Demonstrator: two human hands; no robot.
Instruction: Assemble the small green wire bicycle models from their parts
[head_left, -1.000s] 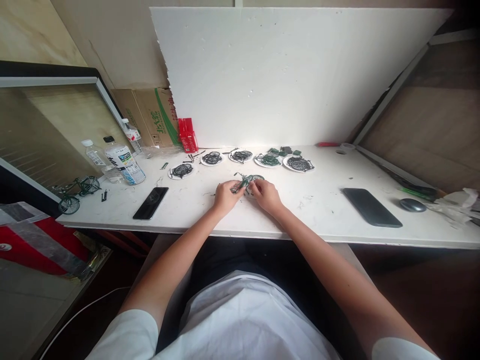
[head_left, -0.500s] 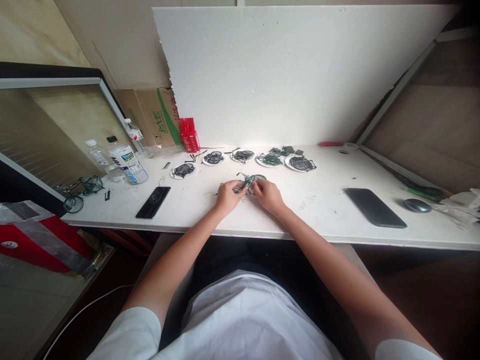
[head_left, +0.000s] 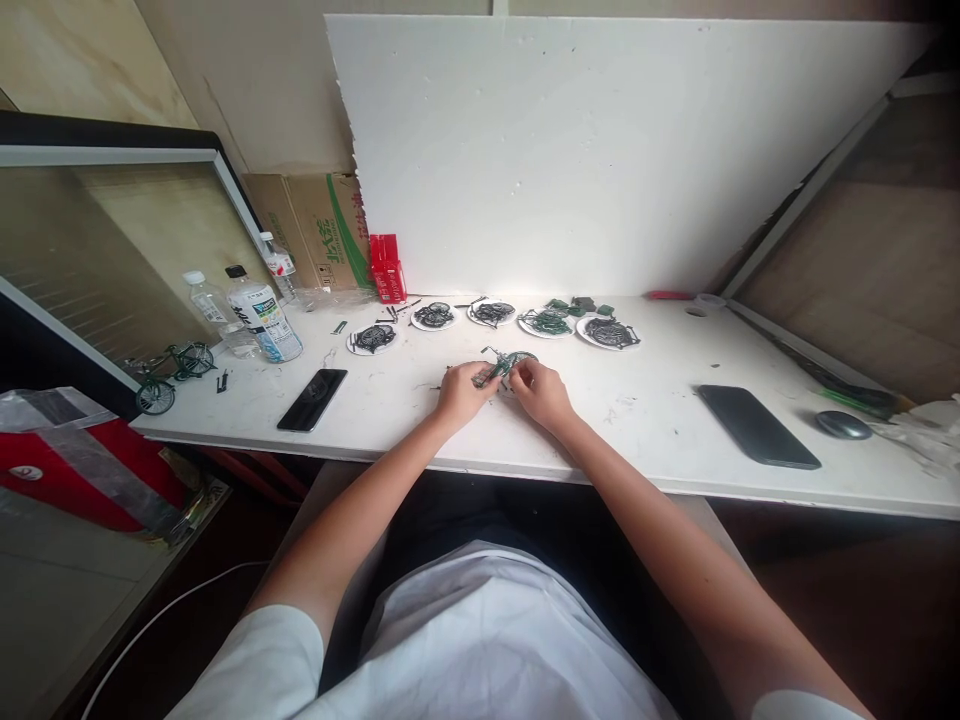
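Note:
A small green model bicycle (head_left: 503, 363) is held just above the table, its handlebar and a wheel showing past my fingers. My left hand (head_left: 460, 398) is closed around its near left side. My right hand (head_left: 545, 394) is pinched against the right side of the bicycle; whatever lies between those fingertips is too small to make out. Beyond my hands, a row of white plates holds model parts: black pieces on the far-left plate (head_left: 352, 345), and green frames (head_left: 546, 322) on another. A whole green model bicycle (head_left: 174, 374) stands at the table's left end.
On the left are a phone (head_left: 313, 399), several plastic bottles (head_left: 264, 318) and a red box (head_left: 387, 268). At right lie a dark flat pad-like object (head_left: 759, 427) and a computer mouse (head_left: 844, 425). A white foam board (head_left: 600, 150) stands behind the table.
The camera view has shifted slightly, so the table's things appear a little to the right. Both hands stay at the model bicycle, with the right fingers moved only slightly.

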